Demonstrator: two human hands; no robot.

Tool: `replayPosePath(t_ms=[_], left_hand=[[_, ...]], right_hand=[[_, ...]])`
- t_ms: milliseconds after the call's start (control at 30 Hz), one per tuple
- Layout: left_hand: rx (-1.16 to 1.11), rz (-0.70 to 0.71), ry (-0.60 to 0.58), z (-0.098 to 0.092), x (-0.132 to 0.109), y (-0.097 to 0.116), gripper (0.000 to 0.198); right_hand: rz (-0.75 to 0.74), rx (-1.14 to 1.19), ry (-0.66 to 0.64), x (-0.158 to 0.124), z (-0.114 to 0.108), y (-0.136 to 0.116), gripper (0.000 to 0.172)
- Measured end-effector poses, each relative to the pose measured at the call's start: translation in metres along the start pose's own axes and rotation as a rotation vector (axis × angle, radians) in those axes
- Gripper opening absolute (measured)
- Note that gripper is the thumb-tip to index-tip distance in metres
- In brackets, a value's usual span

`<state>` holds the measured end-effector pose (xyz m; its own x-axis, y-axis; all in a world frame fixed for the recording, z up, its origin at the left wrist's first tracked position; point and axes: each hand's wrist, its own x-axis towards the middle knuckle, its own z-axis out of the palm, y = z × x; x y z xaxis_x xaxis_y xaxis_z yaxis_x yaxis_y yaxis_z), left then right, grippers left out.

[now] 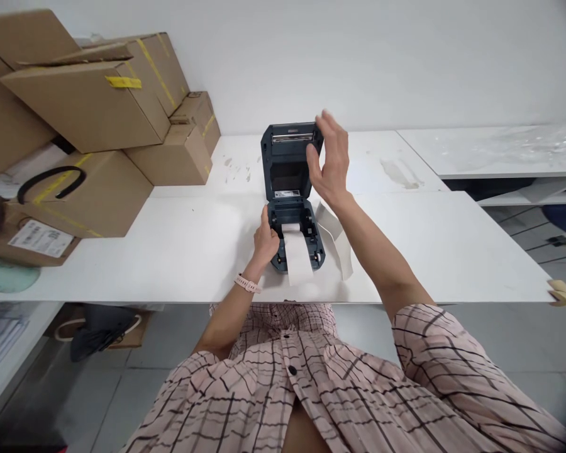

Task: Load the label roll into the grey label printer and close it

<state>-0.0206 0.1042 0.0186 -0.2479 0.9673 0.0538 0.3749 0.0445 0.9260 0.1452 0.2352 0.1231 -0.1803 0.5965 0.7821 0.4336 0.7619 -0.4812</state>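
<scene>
Our right hand, fingers apart, is up at the right edge of the raised lid, while our left hand, grip unclear, flanks the printer base on the counter, paper strip running toward us.

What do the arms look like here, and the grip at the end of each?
They're a person's: the left grip and right grip are ungloved hands. The sleeves are pale pink with a dark grid, ending near the elbows. A pale pink band circles one wrist, the left.
</scene>
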Motion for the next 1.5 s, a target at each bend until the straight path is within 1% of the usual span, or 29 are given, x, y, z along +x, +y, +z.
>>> replayPosePath(t_ms=[33,67,100,133,167,200,233,267,367,433,533,700,767,800,867,900,967,1000,1033,1067,1100,1167,1200,1233,1267,1300,1367,1433,1500], left_hand=[[0.048,-0.005,-0.004,0.000,-0.001,0.001,0.080],[0.088,-0.010,-0.002,0.000,-0.001,0.003,0.079],[0.118,-0.014,0.003,0.000,-0.002,0.004,0.078],[0.140,-0.017,0.006,0.000,-0.002,0.005,0.078],[0.153,-0.019,0.009,0.000,-0.002,0.006,0.078],[0.157,-0.019,0.010,0.000,-0.003,0.006,0.078],[0.156,-0.019,0.013,0.000,-0.003,0.006,0.078],[0.149,-0.019,0.015,0.001,-0.003,0.005,0.078],[0.108,-0.007,0.023,0.001,-0.003,0.002,0.078],[0.084,0.004,0.033,0.002,-0.002,0.000,0.078],[0.089,0.002,0.054,0.003,0.000,-0.002,0.079],[0.064,0.010,0.065,0.004,0.002,-0.005,0.082],[0.047,0.020,0.061,0.005,0.002,-0.007,0.081],[0.043,0.023,0.060,0.005,0.002,-0.008,0.081],[0.039,0.028,0.061,0.005,0.002,-0.010,0.079],[0.038,0.029,0.060,0.005,0.002,-0.010,0.078],[0.030,0.029,0.055,0.005,0.002,-0.011,0.076],[0.025,0.025,0.052,0.004,0.001,-0.010,0.074],[0.020,0.023,0.049,0.004,0.000,-0.010,0.073],[0.014,0.022,0.047,0.004,0.000,-0.009,0.072],[0.007,0.023,0.046,0.003,-0.001,-0.009,0.071],[-0.003,0.023,0.046,0.002,-0.003,-0.008,0.069],[-0.004,0.022,0.046,0.002,-0.003,-0.007,0.069],[-0.001,0.019,0.043,0.002,-0.004,-0.007,0.068],[0.002,0.014,0.041,0.001,-0.004,-0.006,0.068],[0.004,0.011,0.038,0.001,-0.004,-0.006,0.068],[0.001,0.007,0.032,0.001,-0.004,-0.006,0.067],[-0.010,0.008,0.033,0.001,-0.004,-0.008,0.067],[-0.025,0.016,0.043,0.002,-0.004,-0.009,0.065]], right_hand=[[-0.032,-0.056,-0.052,-0.006,0.002,-0.003,0.048],[-0.052,-0.119,-0.163,-0.013,0.006,-0.007,0.043],[-0.055,-0.195,-0.333,-0.020,0.010,-0.011,0.040],[-0.041,-0.276,-0.534,-0.028,0.015,-0.014,0.038],[-0.015,-0.351,-0.732,-0.035,0.020,-0.017,0.038],[0.012,-0.411,-0.900,-0.041,0.026,-0.019,0.038],[0.034,-0.450,-1.022,-0.046,0.031,-0.020,0.038],[0.048,-0.466,-1.105,-0.049,0.036,-0.020,0.036],[0.051,-0.418,-1.261,-0.052,0.043,-0.016,0.030],[0.042,-0.359,-1.338,-0.050,0.042,-0.012,0.034],[0.024,-0.290,-1.396,-0.047,0.036,-0.010,0.043],[0.011,-0.232,-1.469,-0.040,0.030,-0.013,0.045],[0.007,-0.175,-1.485,-0.037,0.025,-0.014,0.046],[0.015,-0.095,-1.480,-0.035,0.019,-0.013,0.047],[0.047,0.192,-1.435,-0.036,-0.002,-0.009,0.053],[0.062,0.377,-1.385,-0.038,-0.017,-0.006,0.056],[0.067,0.711,-1.227,-0.049,-0.057,0.002,0.058],[0.056,0.818,-1.117,-0.057,-0.081,0.007,0.056],[0.051,0.878,-0.999,-0.067,-0.105,0.013,0.052],[0.060,0.893,-0.889,-0.077,-0.129,0.019,0.048],[0.118,0.836,-0.812,-0.087,-0.152,0.025,0.042],[0.287,0.639,-0.729,-0.104,-0.187,0.039,0.037],[0.377,0.536,-0.722,-0.111,-0.199,0.047,0.038],[0.459,0.450,-0.728,-0.117,-0.205,0.057,0.041],[0.534,0.385,-0.733,-0.121,-0.206,0.067,0.045],[0.600,0.344,-0.729,-0.125,-0.202,0.078,0.049],[0.713,0.315,-0.673,-0.134,-0.184,0.101,0.059],[0.792,0.341,-0.600,-0.143,-0.163,0.119,0.070],[0.845,0.381,-0.595,-0.150,-0.150,0.129,0.079]])
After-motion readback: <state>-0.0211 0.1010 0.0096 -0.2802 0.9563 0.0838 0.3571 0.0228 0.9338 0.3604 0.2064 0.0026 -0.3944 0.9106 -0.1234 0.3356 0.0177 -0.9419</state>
